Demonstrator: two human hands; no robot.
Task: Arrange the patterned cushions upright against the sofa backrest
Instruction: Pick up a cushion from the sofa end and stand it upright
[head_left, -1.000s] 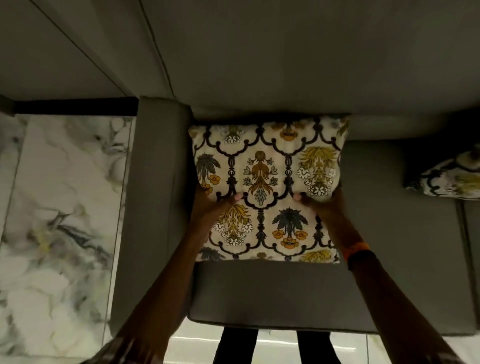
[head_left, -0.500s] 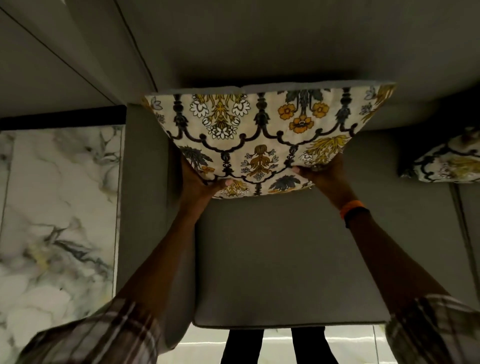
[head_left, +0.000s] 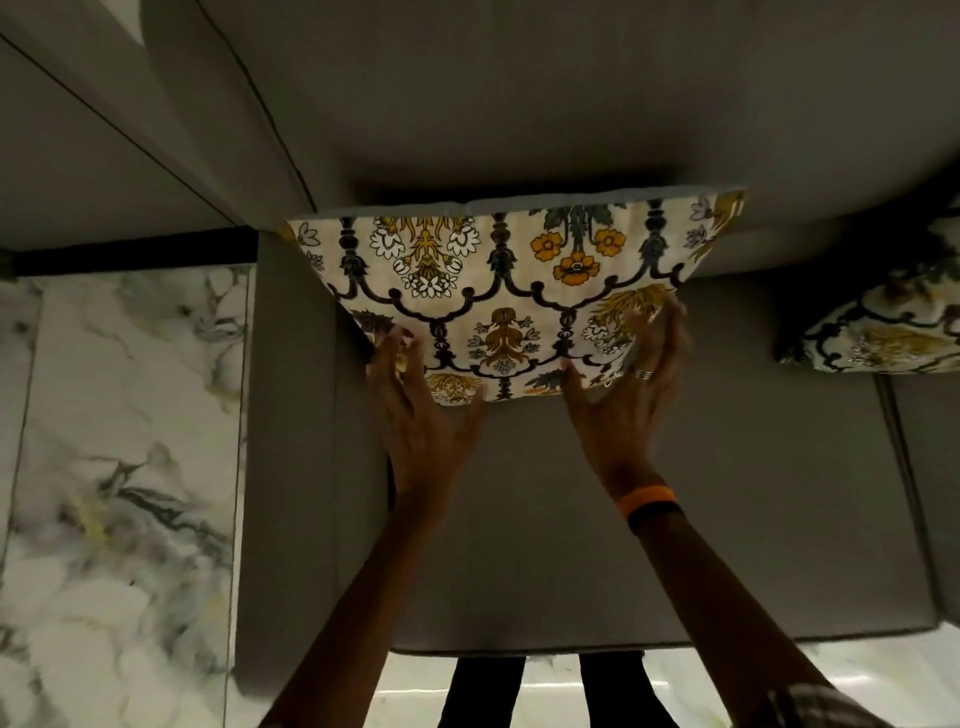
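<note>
The cushion (head_left: 498, 291) leans on the backrest (head_left: 519, 104) at frame centre; left hand (head_left: 415, 415) and right hand (head_left: 623, 395) rest spread, gripping nothing; unsupported, it may slump forward.

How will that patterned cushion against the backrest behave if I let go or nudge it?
The patterned cushion looks soft: its fabric puckers along the top seam, so it would probably give under the left hand and right hand. It leans on the backrest, so it may slump forward. Likely light.

Cushion (head_left: 498, 291) against backrest (head_left: 519, 104); second cushion (head_left: 878, 332) to right.
</note>
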